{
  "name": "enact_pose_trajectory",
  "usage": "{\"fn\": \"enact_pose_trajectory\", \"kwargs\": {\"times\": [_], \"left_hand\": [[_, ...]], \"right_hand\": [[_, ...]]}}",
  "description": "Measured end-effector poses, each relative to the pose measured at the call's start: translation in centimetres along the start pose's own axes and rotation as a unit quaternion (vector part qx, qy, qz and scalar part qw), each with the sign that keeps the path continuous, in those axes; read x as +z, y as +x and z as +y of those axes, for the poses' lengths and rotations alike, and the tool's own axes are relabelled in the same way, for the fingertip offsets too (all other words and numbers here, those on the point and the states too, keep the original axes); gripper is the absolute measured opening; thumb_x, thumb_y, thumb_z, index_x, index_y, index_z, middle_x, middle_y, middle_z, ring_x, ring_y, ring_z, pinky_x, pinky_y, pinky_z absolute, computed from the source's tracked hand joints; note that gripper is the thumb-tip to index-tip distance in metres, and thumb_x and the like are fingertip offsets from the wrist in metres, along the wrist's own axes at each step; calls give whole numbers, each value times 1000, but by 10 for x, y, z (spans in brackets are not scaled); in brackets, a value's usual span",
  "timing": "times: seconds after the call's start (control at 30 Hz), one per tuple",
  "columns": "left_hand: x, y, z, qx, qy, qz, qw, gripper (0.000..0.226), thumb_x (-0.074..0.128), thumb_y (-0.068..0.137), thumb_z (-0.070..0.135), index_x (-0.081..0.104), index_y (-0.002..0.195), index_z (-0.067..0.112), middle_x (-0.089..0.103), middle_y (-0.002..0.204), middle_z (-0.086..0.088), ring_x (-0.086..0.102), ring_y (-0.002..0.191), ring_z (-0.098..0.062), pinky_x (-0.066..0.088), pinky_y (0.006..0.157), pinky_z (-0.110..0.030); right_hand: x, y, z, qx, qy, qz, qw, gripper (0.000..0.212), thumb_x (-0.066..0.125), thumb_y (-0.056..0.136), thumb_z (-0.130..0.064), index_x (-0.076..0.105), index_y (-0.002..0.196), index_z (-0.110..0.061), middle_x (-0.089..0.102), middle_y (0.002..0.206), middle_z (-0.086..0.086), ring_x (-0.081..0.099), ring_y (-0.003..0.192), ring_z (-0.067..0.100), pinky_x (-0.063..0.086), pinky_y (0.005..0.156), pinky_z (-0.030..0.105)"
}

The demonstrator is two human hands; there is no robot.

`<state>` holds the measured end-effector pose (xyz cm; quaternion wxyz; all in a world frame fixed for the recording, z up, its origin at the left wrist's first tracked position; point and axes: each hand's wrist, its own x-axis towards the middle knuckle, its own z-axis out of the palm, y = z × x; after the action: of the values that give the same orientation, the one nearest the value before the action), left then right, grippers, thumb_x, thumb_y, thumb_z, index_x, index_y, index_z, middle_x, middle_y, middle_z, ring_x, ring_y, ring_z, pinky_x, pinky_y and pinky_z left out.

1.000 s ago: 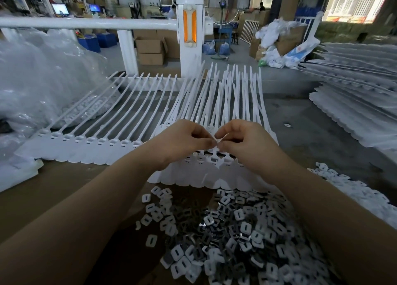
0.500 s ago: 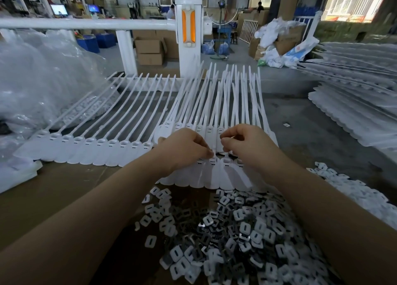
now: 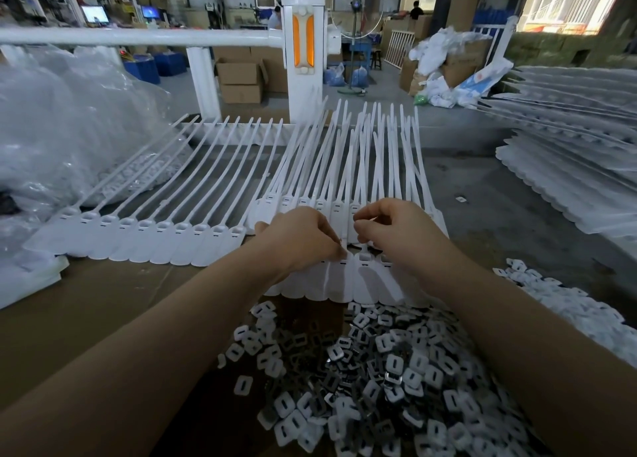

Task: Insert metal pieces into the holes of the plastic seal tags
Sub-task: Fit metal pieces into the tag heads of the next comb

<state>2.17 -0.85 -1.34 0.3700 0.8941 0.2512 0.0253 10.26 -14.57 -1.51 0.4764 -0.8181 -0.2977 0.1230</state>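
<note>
- Both hands work over the middle stack of tags (image 3: 339, 284): the left hand (image 3: 296, 239) has its fingers curled, thumb and forefinger pinching something small and pale at a tag head; whether it is a metal piece I cannot tell.
- Right hand (image 3: 396, 232) hovers just beside it, fingers curled with thumb and forefinger tips pinched together; what they pinch, if anything, is too small to see.
- Tags are white plastic: each has a flat rounded paddle at the near end, a raised boxy head with a slot, and a long thin strap running away from the person.
- They lie side by side in joined rows; the middle stack sits several layers deep under the hands.
- Another row (image 3: 144, 239) of about 10 tags lies flat to the left, touching the middle stack.
- More tag sheets (image 3: 565, 167) are piled well apart at the right.
- Pieces (image 3: 379, 381), small squarish plates each with 1 slot, some bright and some dark grey, lie in a loose heap on the brown tabletop (image 3: 86, 312) just in front of the tags, between the forearms.
- Clear bags (image 3: 69, 122) bulge at the left.
</note>
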Motion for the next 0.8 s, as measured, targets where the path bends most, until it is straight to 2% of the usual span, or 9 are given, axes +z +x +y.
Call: {"fn": "enact_pose_trajectory", "kwargs": {"times": [0.2,0.3,0.37,0.43,0.5,0.57,0.63,0.7,0.8], "left_hand": [[5,0,3,-40,-16,18,999,18,78,62,36,65,72,29,67,97,-5,55,113,-31,42,102,-53],[4,1,2,-48,-28,18,998,19,80,63,35,65,73,32,65,103,-6,54,115,-32,42,102,-53],[2,2,0,-43,-32,10,999,17,80,65,34,66,75,33,66,102,-5,54,113,-31,42,102,-53],[-1,1,-3,-29,-25,-2,999,12,77,71,29,67,78,31,68,98,-1,56,109,-29,40,104,-51],[-4,2,-4,-17,-23,-9,1000,10,76,74,25,67,77,29,68,90,2,59,102,-23,41,102,-47],[-7,0,-4,-7,-38,-16,999,11,78,75,21,67,75,26,67,79,6,60,91,-17,46,85,-36],[-9,-1,-3,3,-40,-21,999,11,75,75,16,68,74,24,65,74,4,59,83,-17,47,75,-34],[-9,-2,-2,4,-29,-21,999,9,72,76,16,68,74,23,66,75,2,60,82,-19,50,83,-40],[-8,-1,-1,0,-19,-17,1000,9,74,80,18,68,75,23,64,73,7,58,75,-12,49,86,-39]], "right_hand": [[0,0,-1,1,0,-2,1000,6,61,93,-23,62,95,-28,69,90,-2,66,82,14,53,65,25],[-2,-2,-2,-16,0,-12,1000,7,63,92,-22,66,90,-29,70,84,-3,66,76,11,51,60,22],[-4,-4,-5,-53,-12,-59,997,9,68,88,-21,69,86,-29,72,81,-5,66,73,6,51,62,20],[-6,-7,-9,-99,-36,-128,986,8,73,84,-19,71,88,-26,74,82,-5,69,76,6,56,70,24],[-11,-10,-13,-134,-56,-179,973,9,76,82,-18,72,88,-23,73,81,-6,68,74,6,56,69,24],[-15,-13,-17,-156,-47,-232,959,7,77,81,-17,73,85,-21,72,79,-8,65,69,1,52,65,17],[-15,-18,-21,-181,-56,-279,941,7,78,80,-18,75,86,-20,72,80,-10,62,69,-2,48,65,13],[-9,-23,-27,-205,-85,-323,920,9,77,81,-20,77,90,-22,72,83,-14,64,75,0,50,72,15],[7,-32,-32,-237,-120,-363,893,14,75,83,-20,77,97,-22,73,91,-15,66,84,-2,50,83,19]]}}
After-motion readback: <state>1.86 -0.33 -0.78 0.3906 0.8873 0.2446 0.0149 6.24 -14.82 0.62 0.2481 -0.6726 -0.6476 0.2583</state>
